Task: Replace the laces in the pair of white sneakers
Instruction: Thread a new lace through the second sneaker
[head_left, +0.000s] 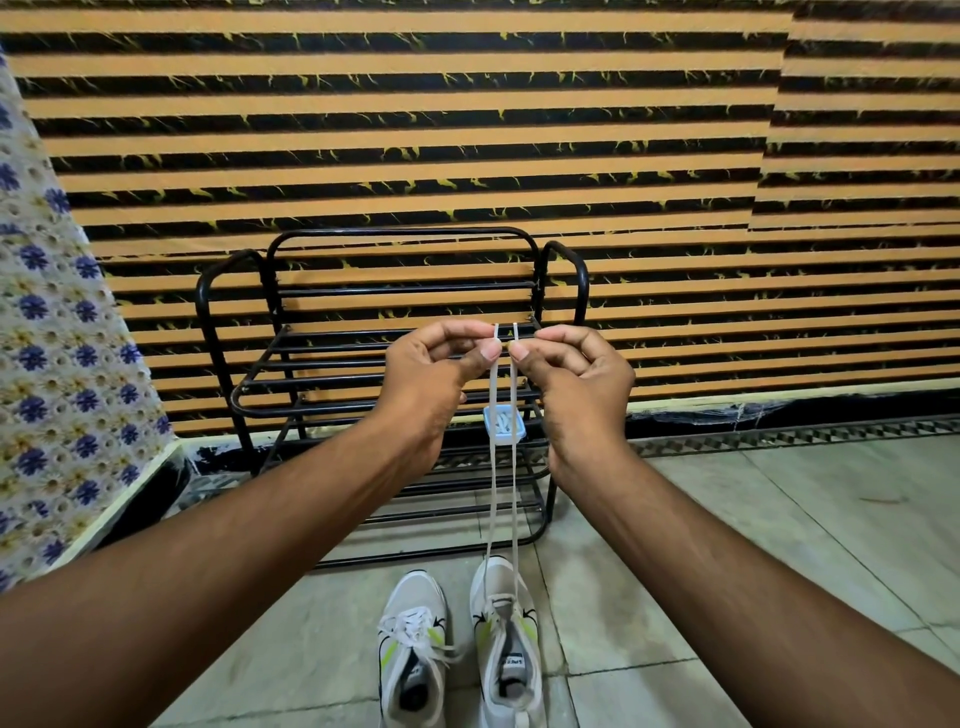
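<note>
Two white sneakers stand side by side on the tiled floor, toes pointing away from me. The left sneaker (413, 649) is laced and tied. A white lace (503, 478) runs through the lowest eyelets of the right sneaker (506, 639), and both of its strands rise taut to my raised hands. My left hand (441, 364) pinches the left strand near its tip between thumb and forefinger. My right hand (571, 369) pinches the right strand the same way. The two tips stand level, side by side.
A black metal shoe rack (291, 384) stands behind the sneakers against a striped orange and black wall. A small blue tray (503, 425) with white laces sits on one of its shelves. A floral cloth (57, 364) hangs at the left.
</note>
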